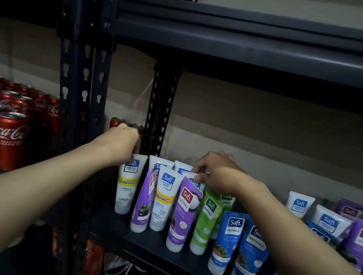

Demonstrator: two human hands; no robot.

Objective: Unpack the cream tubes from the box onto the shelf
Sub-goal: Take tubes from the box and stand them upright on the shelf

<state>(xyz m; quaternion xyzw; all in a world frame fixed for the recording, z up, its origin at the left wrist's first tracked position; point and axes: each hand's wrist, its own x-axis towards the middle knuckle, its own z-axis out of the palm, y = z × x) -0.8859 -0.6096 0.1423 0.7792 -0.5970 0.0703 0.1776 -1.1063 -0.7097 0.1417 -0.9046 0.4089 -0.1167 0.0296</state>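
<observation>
Right of the post, white tubes are showing "Safi Perfect White Vitamin C", coloured tubes "Safi Naturals"; left, cans "Coca-Cola".

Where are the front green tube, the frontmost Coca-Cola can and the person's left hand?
front green tube (207, 219): head view, middle of its label.
frontmost Coca-Cola can (10, 139): head view, red side at the logo.
left hand (124, 142): head view, back of the hand.

both forearms are bare; the right hand wears a thin ring.
</observation>
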